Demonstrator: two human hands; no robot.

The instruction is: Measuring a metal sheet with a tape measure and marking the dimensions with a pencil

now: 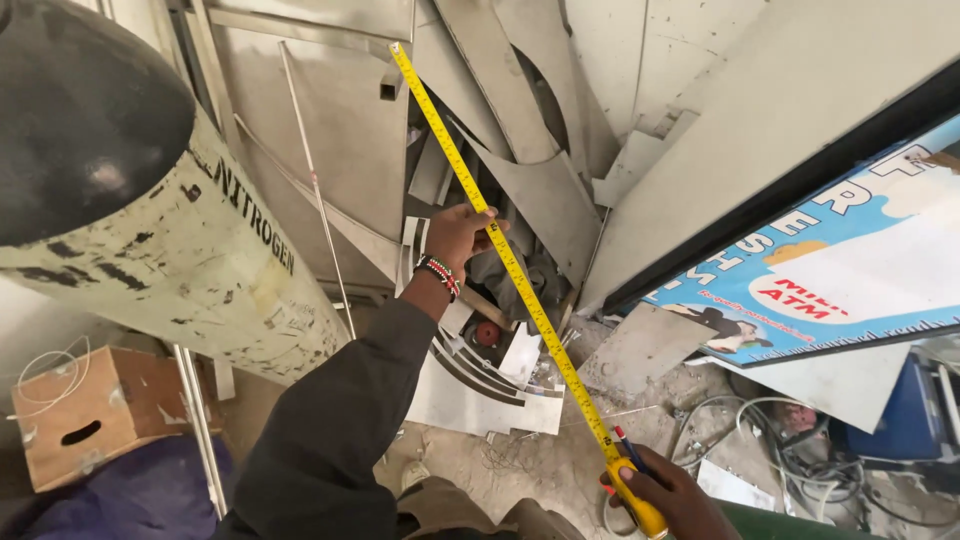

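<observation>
A yellow tape measure [520, 280] stretches diagonally from its yellow case at the bottom up to the top edge of a grey sheet-metal panel [340, 130]. My left hand [458, 232], with a beaded bracelet at the wrist, pinches the tape about halfway along, against the stacked metal sheets. Low in the view, my right hand [668, 495] grips the tape's case together with a pen that has a red and blue tip. The sleeve of my left arm is dark.
A large worn gas cylinder [150, 220] with a black cap leans at the left. A cardboard box [85, 410] sits below it. Curved metal offcuts [490, 375], cables [760, 430] and debris litter the floor. A blue printed sign board [830, 270] leans at the right.
</observation>
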